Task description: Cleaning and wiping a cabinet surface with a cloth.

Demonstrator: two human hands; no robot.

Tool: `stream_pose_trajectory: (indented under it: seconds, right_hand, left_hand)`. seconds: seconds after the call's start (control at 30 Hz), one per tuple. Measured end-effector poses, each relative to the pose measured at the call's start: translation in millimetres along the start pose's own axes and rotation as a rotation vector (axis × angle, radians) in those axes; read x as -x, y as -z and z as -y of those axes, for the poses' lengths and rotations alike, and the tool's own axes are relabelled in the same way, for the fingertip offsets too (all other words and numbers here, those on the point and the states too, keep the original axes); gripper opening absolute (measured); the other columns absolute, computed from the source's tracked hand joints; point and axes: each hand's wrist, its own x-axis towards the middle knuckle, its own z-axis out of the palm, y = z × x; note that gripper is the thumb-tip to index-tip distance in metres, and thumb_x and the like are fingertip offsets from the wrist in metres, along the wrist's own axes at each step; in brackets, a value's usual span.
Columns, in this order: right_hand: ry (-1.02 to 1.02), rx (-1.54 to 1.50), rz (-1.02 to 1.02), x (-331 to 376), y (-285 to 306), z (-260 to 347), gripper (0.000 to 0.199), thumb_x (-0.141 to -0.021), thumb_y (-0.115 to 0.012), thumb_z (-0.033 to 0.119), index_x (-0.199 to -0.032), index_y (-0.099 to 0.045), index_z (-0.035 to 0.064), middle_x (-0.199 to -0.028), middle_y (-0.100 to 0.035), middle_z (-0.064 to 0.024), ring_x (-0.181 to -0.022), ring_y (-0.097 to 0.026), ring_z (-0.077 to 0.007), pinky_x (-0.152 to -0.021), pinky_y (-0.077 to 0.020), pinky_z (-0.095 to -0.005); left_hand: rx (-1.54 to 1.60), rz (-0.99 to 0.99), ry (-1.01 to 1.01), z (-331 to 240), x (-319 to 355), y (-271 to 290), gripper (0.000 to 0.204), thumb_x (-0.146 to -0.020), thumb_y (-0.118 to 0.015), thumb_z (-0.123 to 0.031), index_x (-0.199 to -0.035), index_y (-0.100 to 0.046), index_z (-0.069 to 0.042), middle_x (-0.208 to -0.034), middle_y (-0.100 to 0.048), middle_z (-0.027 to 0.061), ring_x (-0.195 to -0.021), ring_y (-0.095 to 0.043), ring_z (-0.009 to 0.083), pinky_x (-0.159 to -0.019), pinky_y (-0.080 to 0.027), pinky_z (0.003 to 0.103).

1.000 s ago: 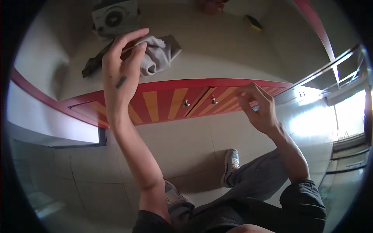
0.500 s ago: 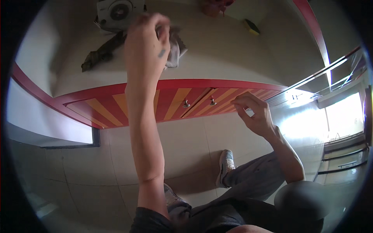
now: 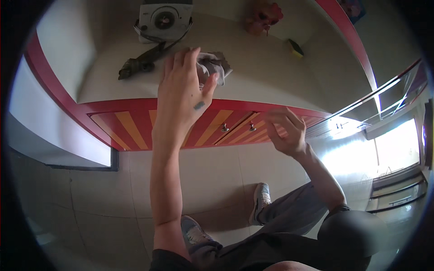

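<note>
Strong daylight pours in from three o'clock, where the window (image 3: 398,149) burns out to plain white, no detail left in it. That glare spills onto the floor tiles (image 3: 348,158) beside it, a washed-out sheen. Towards nine o'clock the scene sinks into dimmer, cooler grey. The countertop (image 3: 271,63) at twelve o'clock is evenly lit, soft shadows only. The left hand (image 3: 183,97) looks slightly soft at its fingertips, motion smear perhaps (hard to be sure). Heavy fisheye bending: the red counter edge (image 3: 54,90) curves hard, and a black ring closes off every corner. Grain shows in the darker lower parts.
</note>
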Motion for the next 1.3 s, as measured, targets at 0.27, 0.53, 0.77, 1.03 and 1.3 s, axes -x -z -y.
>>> stream_pose_trajectory:
  seconds: [0.27,0.53,0.77,1.03,1.3]
  right_hand:
    - [-0.110,0.017,0.001,-120,-63,-71,0.027,-0.094,-0.073,0.003,-0.120,-0.073,0.0107,-0.119,-0.072,-0.0012,-0.094,-0.069,-0.0226,-0.085,-0.0568,-0.0353]
    - [-0.192,-0.113,0.293,-108,-43,-85,0.026,-0.097,-0.075,0.013,-0.122,-0.070,0.0059,-0.119,-0.072,-0.0080,-0.094,-0.069,-0.0217,-0.082,-0.0558,-0.0344]
    - [-0.451,-0.082,0.085,-19,16,-72,0.021,-0.094,-0.077,0.006,-0.114,-0.072,0.0025,-0.099,-0.074,-0.0052,-0.078,-0.066,-0.0173,-0.071,-0.0516,-0.0274]
    - [-0.544,-0.117,-0.261,-17,25,-71,0.019,-0.094,-0.077,0.004,-0.112,-0.075,0.0012,-0.085,-0.073,-0.0039,-0.071,-0.063,-0.0117,-0.063,-0.0491,-0.0247]
    - [-0.740,-0.377,-0.366,-52,0,-78,0.018,-0.093,-0.076,0.001,-0.110,-0.077,0.0025,-0.085,-0.073,-0.0040,-0.073,-0.063,-0.0107,-0.066,-0.0504,-0.0245]
  left_hand:
    - [-0.334,-0.059,0.178,-22,5,6,0.056,-0.098,-0.071,-0.047,-0.123,-0.062,0.003,-0.112,-0.066,0.0210,-0.105,-0.062,0.0339,-0.095,-0.052,0.045]
    - [-0.312,-0.046,-0.006,-28,14,-19,0.035,-0.092,-0.078,-0.023,-0.115,-0.063,-0.001,-0.098,-0.069,0.0141,-0.095,-0.064,0.0317,-0.091,-0.052,0.042]
    - [0.104,0.024,-0.004,-53,9,-44,0.024,-0.092,-0.074,-0.006,-0.113,-0.064,-0.006,-0.099,-0.069,0.0099,-0.088,-0.065,0.0245,-0.072,-0.054,0.035]
    - [0.215,0.046,0.083,-55,-7,-48,0.020,-0.092,-0.074,-0.004,-0.109,-0.064,-0.004,-0.093,-0.071,0.0084,-0.078,-0.066,0.0199,-0.069,-0.055,0.034]
    - [0.008,-0.042,0.209,-42,-17,-43,0.016,-0.089,-0.073,0.002,-0.100,-0.063,-0.006,-0.091,-0.073,0.0067,-0.071,-0.069,0.0230,-0.064,-0.054,0.038]
